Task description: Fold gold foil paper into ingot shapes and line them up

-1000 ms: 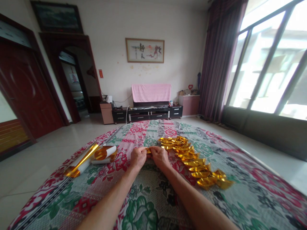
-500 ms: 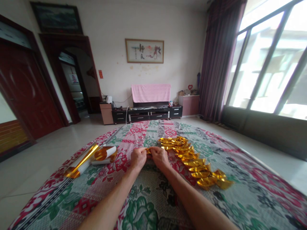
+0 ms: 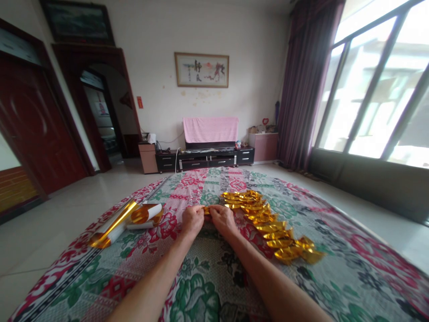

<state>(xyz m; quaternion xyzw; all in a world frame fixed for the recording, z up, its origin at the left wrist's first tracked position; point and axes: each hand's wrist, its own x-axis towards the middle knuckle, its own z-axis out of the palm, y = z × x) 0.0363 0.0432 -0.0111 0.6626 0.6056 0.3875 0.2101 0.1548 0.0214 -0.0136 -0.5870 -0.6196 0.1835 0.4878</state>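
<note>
My left hand (image 3: pixel 193 220) and my right hand (image 3: pixel 222 219) are close together over the middle of the patterned cloth. Between them is a small piece of gold foil paper (image 3: pixel 206 209), pinched at its two ends by closed fingers. Most of that piece is hidden by the hands. Just right of my right hand runs a row of folded gold foil ingots (image 3: pixel 264 219), boat-shaped and packed side by side. Off to the left of my left hand lie curled sheets of gold foil paper with white backs (image 3: pixel 115 223), partly rolled up.
A floral cloth (image 3: pixel 196 290) covers the broad surface in front of me. Beyond it stand a low black cabinet (image 3: pixel 208 161) and a pink cloth (image 3: pixel 210 129) draped over something. Tall windows (image 3: pixel 372 98) and a purple curtain (image 3: pixel 300 89) are on the right.
Both hands stay nearly in place, still pinching the gold foil piece, with only a slight shift of the fingers. The ingots and the loose sheets look unmoved.
</note>
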